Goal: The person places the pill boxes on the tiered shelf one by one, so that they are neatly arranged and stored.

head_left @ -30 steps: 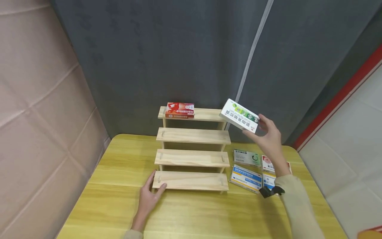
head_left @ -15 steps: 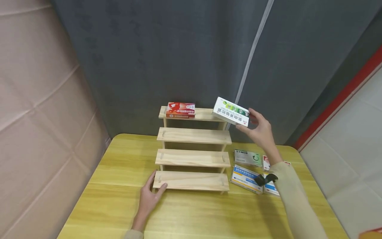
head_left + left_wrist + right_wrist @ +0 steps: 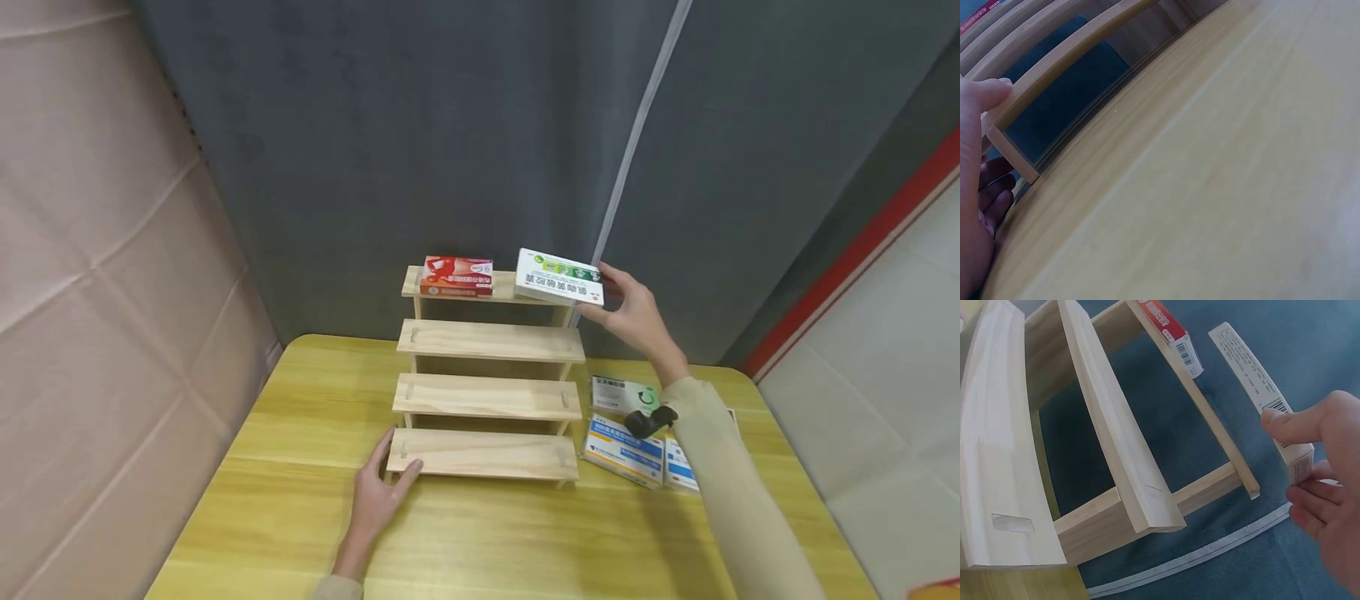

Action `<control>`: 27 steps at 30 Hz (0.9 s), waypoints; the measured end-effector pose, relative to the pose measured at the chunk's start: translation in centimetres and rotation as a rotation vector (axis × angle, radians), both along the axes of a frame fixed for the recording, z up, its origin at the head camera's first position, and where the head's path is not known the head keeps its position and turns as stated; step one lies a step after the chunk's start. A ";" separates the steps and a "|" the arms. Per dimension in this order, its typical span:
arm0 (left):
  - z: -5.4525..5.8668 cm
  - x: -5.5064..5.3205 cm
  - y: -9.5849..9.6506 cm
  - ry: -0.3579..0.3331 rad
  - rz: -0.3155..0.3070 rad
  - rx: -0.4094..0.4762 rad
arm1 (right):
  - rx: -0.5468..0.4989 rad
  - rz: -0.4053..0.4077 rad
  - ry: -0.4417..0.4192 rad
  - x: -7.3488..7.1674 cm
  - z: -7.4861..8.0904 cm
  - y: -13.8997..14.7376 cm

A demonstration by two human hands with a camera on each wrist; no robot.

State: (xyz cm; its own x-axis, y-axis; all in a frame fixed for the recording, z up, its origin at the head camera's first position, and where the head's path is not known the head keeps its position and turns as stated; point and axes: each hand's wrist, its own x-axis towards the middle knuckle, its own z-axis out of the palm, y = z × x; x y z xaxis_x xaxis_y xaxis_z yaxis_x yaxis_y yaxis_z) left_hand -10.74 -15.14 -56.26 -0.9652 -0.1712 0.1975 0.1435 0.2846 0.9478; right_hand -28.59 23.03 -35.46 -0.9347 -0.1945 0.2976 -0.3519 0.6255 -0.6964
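Observation:
My right hand [image 3: 632,312] grips a white and green medicine box [image 3: 559,278] by its right end, thumb on the near side. In the head view the box overlaps the right part of the top tier of a four-step wooden rack [image 3: 489,339]. The right wrist view shows a gap between the box [image 3: 1254,378] and the top board. A red medicine box [image 3: 457,277] lies on the left part of that tier. My left hand [image 3: 373,492] holds the bottom step's left end, with the thumb [image 3: 991,94] on the board and the other fingers around its side.
Right of the rack, several medicine boxes lie on the wooden table [image 3: 285,500]: a green and grey one [image 3: 617,395], a blue and white one [image 3: 622,450], and others partly behind the right sleeve [image 3: 720,475]. A dark curtain [image 3: 405,142] hangs behind.
My right hand has carried the white and green box leftward over the top tier, and the box has turned more level. The left hand stays at the bottom step.

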 end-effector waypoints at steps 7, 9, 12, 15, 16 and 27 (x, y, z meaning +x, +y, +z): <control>-2.8 -0.9 -0.4 -0.013 0.011 -0.001 | 0.057 0.020 -0.029 -1.3 0.0 -0.6; -3.1 -1.0 -0.6 -0.006 0.008 0.002 | 0.072 0.020 -0.039 -1.6 0.0 -0.7; -3.4 -1.1 -0.7 0.009 0.000 0.011 | 0.077 0.027 -0.050 -2.0 0.0 -1.0; -3.3 -1.1 -0.5 0.016 -0.001 0.009 | 0.075 0.035 -0.055 -2.3 0.0 -1.2; -3.1 -1.1 -0.5 0.016 0.000 0.009 | 0.075 0.038 -0.055 -2.4 0.1 -1.2; 0.1 -0.1 0.1 0.049 -0.022 0.019 | 0.123 0.042 -0.052 -3.0 0.0 -2.1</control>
State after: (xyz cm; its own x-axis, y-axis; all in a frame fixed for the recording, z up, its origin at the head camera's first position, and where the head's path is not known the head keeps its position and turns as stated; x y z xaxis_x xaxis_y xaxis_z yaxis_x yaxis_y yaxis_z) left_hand -10.79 -15.04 -56.20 -0.9581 -0.1543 0.2414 0.1958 0.2626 0.9448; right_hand -31.64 20.92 -35.50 -0.9386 -0.2656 0.2202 -0.3446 0.6926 -0.6337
